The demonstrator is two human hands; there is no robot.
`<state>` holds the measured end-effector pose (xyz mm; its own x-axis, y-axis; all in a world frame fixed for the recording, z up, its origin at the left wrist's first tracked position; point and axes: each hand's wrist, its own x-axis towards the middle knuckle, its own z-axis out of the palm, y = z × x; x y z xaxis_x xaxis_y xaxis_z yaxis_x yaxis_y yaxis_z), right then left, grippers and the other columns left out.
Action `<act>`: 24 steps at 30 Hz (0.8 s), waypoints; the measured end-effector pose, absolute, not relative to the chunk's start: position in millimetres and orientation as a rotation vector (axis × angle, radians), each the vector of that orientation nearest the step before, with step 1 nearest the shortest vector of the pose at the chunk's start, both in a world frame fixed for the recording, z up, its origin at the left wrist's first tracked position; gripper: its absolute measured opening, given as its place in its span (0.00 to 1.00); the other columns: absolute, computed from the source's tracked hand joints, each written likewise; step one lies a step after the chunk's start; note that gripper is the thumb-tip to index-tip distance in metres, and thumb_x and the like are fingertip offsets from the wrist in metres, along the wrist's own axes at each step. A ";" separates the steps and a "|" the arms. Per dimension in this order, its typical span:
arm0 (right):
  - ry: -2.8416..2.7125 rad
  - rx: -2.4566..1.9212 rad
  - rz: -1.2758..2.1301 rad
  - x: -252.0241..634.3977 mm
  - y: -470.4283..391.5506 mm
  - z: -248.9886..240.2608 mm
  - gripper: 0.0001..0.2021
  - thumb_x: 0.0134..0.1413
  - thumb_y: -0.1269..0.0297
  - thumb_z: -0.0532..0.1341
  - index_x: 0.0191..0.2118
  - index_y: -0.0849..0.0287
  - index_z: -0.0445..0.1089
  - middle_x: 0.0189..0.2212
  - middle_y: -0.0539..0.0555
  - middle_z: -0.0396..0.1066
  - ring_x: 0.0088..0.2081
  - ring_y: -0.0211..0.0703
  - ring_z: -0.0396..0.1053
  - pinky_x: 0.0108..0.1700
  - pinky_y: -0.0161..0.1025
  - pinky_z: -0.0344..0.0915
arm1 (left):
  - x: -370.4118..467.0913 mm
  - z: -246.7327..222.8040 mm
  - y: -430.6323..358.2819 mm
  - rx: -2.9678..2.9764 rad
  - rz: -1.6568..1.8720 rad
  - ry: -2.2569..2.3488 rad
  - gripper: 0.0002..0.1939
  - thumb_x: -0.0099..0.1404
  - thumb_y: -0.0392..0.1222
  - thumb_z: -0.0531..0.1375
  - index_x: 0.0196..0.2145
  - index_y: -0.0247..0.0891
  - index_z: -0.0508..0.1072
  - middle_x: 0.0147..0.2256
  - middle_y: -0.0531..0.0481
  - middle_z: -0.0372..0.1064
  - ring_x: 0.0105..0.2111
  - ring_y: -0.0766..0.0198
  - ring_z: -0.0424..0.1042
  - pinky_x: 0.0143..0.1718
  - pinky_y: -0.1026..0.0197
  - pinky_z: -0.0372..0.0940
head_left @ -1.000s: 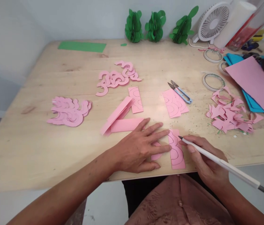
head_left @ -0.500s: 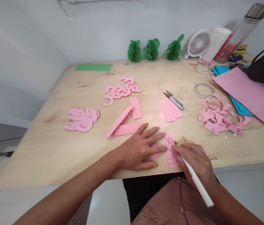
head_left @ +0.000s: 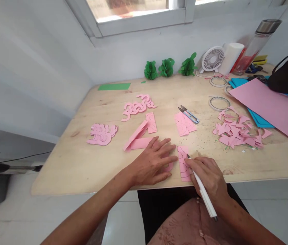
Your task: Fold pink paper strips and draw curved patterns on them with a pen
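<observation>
My right hand (head_left: 208, 177) grips a white pen (head_left: 204, 197), its dark tip at the right edge of a pink paper strip (head_left: 183, 168) marked with curved lines. That strip lies near the table's front edge. My left hand (head_left: 155, 163) rests flat with fingers spread, its fingertips by the strip's left edge. Under it, a curved pink cutout (head_left: 169, 167) is partly hidden. Beyond the left hand lie a folded pink strip (head_left: 137, 135) and a pink piece with drawn curves (head_left: 151, 123). Blue-handled thread snips (head_left: 190, 114) lie against more marked pink pieces (head_left: 183, 125).
Pink cutouts lie in a stack (head_left: 102, 134) and a loose pile (head_left: 139, 106) on the left. Pink scraps (head_left: 238, 131), tape rolls (head_left: 219, 103) and a large pink sheet (head_left: 269, 110) are at right. Green paper shapes (head_left: 166, 68) and a small fan (head_left: 212, 59) stand along the wall.
The view has tilted up, bringing a window in. My left fingertips have drawn back slightly from the marked strip. The pen remains in my right hand at the strip's right edge.
</observation>
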<state>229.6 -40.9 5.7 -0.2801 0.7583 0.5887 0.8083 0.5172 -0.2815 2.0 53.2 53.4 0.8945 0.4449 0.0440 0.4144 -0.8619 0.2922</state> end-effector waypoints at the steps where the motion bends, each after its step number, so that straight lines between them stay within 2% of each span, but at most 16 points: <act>1: -2.076 -1.278 -0.099 229.3 -41.0 5.6 0.17 0.60 0.74 0.56 0.54 0.61 0.70 0.38 0.57 0.78 0.40 0.48 0.73 0.43 0.48 0.68 | 0.6 53.1 50.6 2.778 0.201 0.705 0.18 0.66 0.46 0.57 0.53 0.45 0.71 0.61 0.46 0.62 0.66 0.46 0.51 0.64 0.37 0.44; 6: -2.052 -1.280 -0.082 229.5 -40.9 4.1 0.16 0.59 0.75 0.57 0.52 0.61 0.71 0.36 0.57 0.77 0.39 0.48 0.73 0.41 0.46 0.68 | -4.9 44.4 30.0 2.724 0.455 1.001 0.14 0.68 0.40 0.54 0.50 0.41 0.72 0.57 0.45 0.67 0.64 0.50 0.55 0.64 0.40 0.48; 10: -2.041 -1.273 -0.061 230.5 -40.8 2.5 0.17 0.58 0.75 0.57 0.52 0.60 0.71 0.37 0.56 0.78 0.40 0.48 0.73 0.44 0.46 0.68 | -4.8 30.5 9.1 2.608 0.595 1.185 0.15 0.69 0.40 0.55 0.52 0.41 0.70 0.57 0.43 0.68 0.63 0.51 0.58 0.63 0.40 0.51; 14: -2.055 -1.264 -0.062 231.3 -40.9 1.5 0.18 0.58 0.76 0.56 0.53 0.60 0.70 0.38 0.56 0.78 0.40 0.48 0.72 0.43 0.47 0.68 | -2.5 20.3 -1.6 2.569 0.608 1.243 0.17 0.69 0.41 0.55 0.55 0.40 0.68 0.59 0.40 0.64 0.64 0.50 0.56 0.63 0.38 0.52; 24: -2.059 -1.240 -0.080 232.3 -41.6 3.0 0.17 0.58 0.76 0.57 0.53 0.61 0.69 0.38 0.57 0.77 0.41 0.49 0.73 0.44 0.48 0.69 | -2.3 21.4 -9.5 2.597 0.588 1.328 0.16 0.70 0.41 0.53 0.54 0.39 0.68 0.60 0.41 0.64 0.63 0.51 0.58 0.62 0.39 0.54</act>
